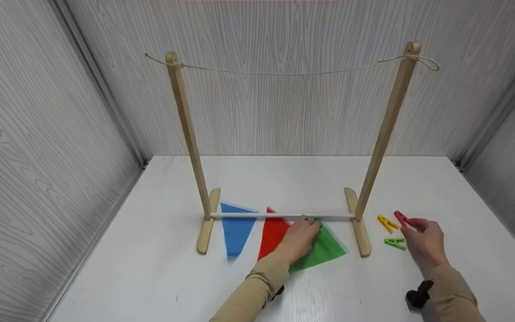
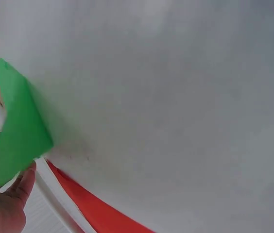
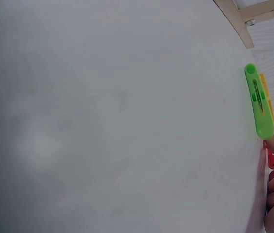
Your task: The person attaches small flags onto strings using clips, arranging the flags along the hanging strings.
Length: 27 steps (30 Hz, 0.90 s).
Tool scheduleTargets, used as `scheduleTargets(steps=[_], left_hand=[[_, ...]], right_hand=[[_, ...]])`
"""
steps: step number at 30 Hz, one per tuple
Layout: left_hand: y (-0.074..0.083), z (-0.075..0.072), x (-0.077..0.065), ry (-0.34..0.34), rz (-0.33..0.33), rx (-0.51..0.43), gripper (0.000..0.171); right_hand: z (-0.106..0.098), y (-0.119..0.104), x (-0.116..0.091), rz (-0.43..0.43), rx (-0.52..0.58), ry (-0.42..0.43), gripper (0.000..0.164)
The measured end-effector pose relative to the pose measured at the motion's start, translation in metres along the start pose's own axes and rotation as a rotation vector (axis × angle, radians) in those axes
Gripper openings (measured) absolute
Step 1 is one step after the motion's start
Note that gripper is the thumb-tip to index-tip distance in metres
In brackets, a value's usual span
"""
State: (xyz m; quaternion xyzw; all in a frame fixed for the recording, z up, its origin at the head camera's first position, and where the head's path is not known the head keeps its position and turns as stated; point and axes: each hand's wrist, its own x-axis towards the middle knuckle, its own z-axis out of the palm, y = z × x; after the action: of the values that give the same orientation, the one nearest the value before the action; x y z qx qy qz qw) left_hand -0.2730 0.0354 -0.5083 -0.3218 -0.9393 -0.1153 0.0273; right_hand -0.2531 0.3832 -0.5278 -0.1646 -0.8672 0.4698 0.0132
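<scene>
My left hand (image 1: 299, 240) pinches the upper edge of a green triangular pennant (image 1: 328, 249); in the left wrist view the pennant (image 2: 19, 124) stands bent up off the table. A red pennant (image 1: 272, 232) lies partly under that hand and wrist, and a blue pennant (image 1: 238, 232) lies flat to its left. On the right, my right hand (image 1: 427, 241) pinches one end of a red clothespin (image 1: 402, 218) at the tabletop. A yellow clothespin (image 1: 387, 223) and a green clothespin (image 1: 395, 243) lie just left of these fingers.
A wooden frame with a left post (image 1: 189, 134) and a right post (image 1: 387, 129) stands over the pennants. A string (image 1: 280, 73) sags between the post tops. A white rod (image 1: 235, 215) joins the feet low down. Walls enclose the white table (image 1: 150, 250).
</scene>
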Motion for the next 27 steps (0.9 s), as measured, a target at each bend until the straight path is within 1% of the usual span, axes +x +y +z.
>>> scheduleTargets(steps=[3, 7, 8, 10, 14, 17, 19, 22, 25, 27], left_hand=[[0.0, 0.0, -0.001, 0.051, 0.016, -0.027, 0.032], [0.001, 0.002, -0.004, 0.116, 0.019, -0.106, 0.026], [0.001, 0.002, -0.004, 0.134, 0.017, -0.121, 0.025], [0.001, 0.002, -0.004, 0.144, -0.005, -0.158, 0.026], [0.001, 0.001, -0.002, 0.181, -0.025, -0.175, 0.028], [0.001, -0.003, -0.001, 0.187, -0.042, -0.214, 0.027], [0.0, -0.006, -0.001, 0.176, -0.066, -0.257, 0.025], [-0.001, -0.011, -0.002, 0.151, -0.119, -0.343, 0.02], [-0.004, -0.014, -0.003, 0.121, -0.172, -0.445, 0.016], [-0.007, -0.017, -0.005, 0.107, -0.192, -0.505, 0.014]], right_hand=[[0.001, 0.0, -0.001, -0.01, -0.013, 0.005, 0.057], [0.002, -0.001, -0.001, -0.01, -0.006, 0.011, 0.055], [0.002, -0.001, -0.001, -0.01, -0.005, 0.013, 0.055], [0.002, -0.002, 0.0, -0.005, 0.002, 0.016, 0.056], [0.003, -0.001, -0.001, 0.0, -0.001, 0.021, 0.057], [0.002, -0.001, 0.0, 0.001, -0.007, 0.024, 0.058], [0.002, -0.001, 0.0, 0.006, -0.005, 0.026, 0.058], [0.003, 0.0, 0.001, 0.012, 0.002, 0.026, 0.059], [0.003, 0.001, 0.0, 0.036, 0.015, 0.02, 0.061], [0.003, 0.001, 0.0, 0.053, 0.026, 0.012, 0.063]])
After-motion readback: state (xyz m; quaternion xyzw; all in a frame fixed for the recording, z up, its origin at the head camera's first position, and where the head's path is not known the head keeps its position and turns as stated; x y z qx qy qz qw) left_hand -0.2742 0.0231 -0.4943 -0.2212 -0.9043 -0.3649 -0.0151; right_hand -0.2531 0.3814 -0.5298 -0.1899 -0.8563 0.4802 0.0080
